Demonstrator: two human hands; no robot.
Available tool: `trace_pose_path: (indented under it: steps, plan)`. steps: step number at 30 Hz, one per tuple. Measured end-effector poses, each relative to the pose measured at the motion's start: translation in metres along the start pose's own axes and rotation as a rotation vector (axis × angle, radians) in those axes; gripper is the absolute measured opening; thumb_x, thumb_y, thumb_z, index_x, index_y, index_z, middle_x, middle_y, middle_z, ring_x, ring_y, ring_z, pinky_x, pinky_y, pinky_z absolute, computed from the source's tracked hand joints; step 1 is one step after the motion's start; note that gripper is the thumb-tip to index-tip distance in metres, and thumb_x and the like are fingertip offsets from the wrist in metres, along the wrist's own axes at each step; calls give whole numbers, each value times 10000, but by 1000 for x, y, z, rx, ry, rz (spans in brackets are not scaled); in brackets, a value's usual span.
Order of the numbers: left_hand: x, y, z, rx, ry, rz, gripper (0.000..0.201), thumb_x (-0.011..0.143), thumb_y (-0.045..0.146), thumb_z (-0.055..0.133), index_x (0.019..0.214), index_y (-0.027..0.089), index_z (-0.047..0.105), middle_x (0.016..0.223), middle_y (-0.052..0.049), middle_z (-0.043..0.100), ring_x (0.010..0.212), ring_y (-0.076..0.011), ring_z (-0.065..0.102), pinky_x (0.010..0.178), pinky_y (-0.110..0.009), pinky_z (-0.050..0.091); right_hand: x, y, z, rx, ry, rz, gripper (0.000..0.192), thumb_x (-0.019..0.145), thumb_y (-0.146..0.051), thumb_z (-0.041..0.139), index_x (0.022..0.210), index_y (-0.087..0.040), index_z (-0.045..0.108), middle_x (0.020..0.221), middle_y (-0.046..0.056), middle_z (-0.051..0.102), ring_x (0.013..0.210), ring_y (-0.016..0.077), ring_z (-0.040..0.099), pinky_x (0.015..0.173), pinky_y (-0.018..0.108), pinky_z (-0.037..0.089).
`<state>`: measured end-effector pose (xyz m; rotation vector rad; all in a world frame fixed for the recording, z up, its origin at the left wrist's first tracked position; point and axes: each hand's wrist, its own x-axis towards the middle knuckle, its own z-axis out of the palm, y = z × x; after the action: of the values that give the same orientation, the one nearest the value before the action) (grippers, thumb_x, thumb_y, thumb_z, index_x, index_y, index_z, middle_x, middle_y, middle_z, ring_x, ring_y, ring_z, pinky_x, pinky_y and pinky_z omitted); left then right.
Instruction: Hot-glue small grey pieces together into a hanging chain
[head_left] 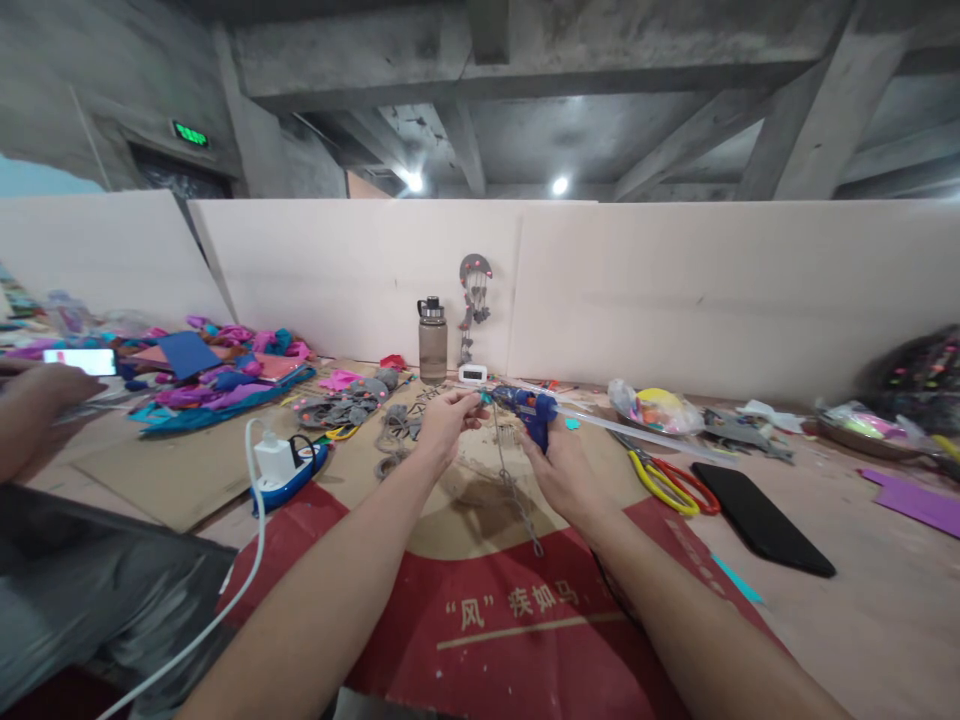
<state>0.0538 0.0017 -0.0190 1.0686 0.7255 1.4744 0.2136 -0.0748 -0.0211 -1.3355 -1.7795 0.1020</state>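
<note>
My right hand is wrapped round the grip of a blue hot glue gun, with a long clear glue stick trailing out of its back to the right. The gun's nozzle points left, at a small teal piece pinched in the fingertips of my left hand. From near that piece a thin grey cord hangs down and ends in a loop above the red and tan cardboard. Whether nozzle and teal piece touch, I cannot tell.
A water bottle and a small white clock stand by the partition, below a grey hanging ornament. Scissors and a black phone lie right. A blue power strip sits left, near another person's hand.
</note>
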Motion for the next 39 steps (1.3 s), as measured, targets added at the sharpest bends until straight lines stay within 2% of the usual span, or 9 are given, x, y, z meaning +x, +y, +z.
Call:
trace_pose_path:
  steps: [9,18,31,39]
  plan:
    - [-2,2,2,9,3,3,237,592,254,743,729,106,619,637,-33,631,527,-106,605,454,-184,396,-1,-2,-1,-8,-10,13,346,878,-304,411,1178,-142,468,1050,142,630,1004,253,582,828,359,443]
    - [-3,3,2,17,2,11,245,586,273,741,728,110,626,652,-38,639,530,-108,601,468,-198,401,0,-1,0,8,10,-18,317,876,-322,422,1148,-176,494,1068,134,632,989,252,594,832,361,450]
    - [-1,2,1,28,-1,23,253,588,277,737,738,106,625,657,-33,630,537,-108,603,455,-188,392,0,-1,1,5,3,-5,299,878,-311,414,1129,-169,491,1061,140,629,1033,254,576,837,363,445]
    - [-3,3,2,27,5,26,256,582,281,742,732,109,627,658,-35,630,535,-109,599,454,-194,381,-1,-1,0,-22,4,-2,319,873,-315,423,1139,-156,498,1067,145,627,991,254,593,840,365,445]
